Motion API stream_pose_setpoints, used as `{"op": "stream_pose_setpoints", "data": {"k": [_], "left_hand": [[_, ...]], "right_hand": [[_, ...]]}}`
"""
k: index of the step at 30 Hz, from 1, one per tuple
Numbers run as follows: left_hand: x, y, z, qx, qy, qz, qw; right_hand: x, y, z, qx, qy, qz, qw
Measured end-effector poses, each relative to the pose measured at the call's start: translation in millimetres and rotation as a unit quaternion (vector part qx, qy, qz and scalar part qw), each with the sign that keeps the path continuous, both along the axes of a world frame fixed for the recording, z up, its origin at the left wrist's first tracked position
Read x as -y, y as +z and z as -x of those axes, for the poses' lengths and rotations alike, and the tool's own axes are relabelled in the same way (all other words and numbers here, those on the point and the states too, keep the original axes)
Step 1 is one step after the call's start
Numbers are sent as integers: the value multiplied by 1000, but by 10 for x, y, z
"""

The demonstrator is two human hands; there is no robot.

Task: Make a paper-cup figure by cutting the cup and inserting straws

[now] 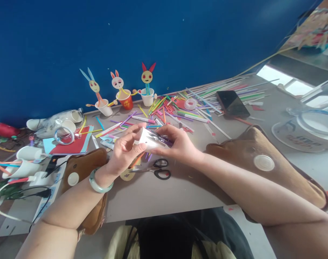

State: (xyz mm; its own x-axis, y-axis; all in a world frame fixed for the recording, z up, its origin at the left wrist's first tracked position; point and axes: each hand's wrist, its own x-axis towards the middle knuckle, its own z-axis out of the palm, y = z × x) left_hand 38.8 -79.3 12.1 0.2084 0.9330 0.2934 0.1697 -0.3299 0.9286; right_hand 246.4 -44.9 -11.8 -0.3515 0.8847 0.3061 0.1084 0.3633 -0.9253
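Observation:
Above the table, my left hand (127,145) is closed round a small white paper cup (146,140), which lies tilted on its side. My right hand (178,144) is curled at the cup's other end, its thumb along the lower side. Between its fingers, against the cup, is a dark, shiny, slim thing (160,137) whose kind I cannot make out. Black-handled scissors (161,169) lie below my hands, beside a pale round cutout (127,175) partly covered by other pieces.
Three paper cups with rabbit-head figures (125,102) stand against the blue wall (164,39). Coloured sticks and pens (164,108) are strewn across the table. A phone (232,103), a clear tape roll (190,104), brown cushions (239,154) and a power strip (49,192) surround the work spot.

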Motion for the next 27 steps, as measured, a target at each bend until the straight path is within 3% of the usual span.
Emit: {"op": "stream_pose_setpoints", "data": {"k": [5, 12, 16, 20, 24, 27], "left_hand": [[-12, -3, 19, -3, -18, 7, 1000], [-27, -4, 23, 3, -21, 43, 999], [-17, -7, 28, 27, -41, 72, 996], [-14, -28, 18, 23, -32, 51, 998], [-45, -85, 1, 124, 0, 46, 991], [-75, -138, -20, 166, 3, 110, 980]], "right_hand": [[1, 21, -27, 41, -16, -75, 996], [-15, 59, -60, 64, -7, -104, 992], [-8, 34, -49, 63, -2, -92, 994], [-28, 28, -39, 45, 4, -63, 997], [-25, -10, 4, -17, -2, -2, 1000], [5, -62, 55, -62, 6, 42, 997]]}}
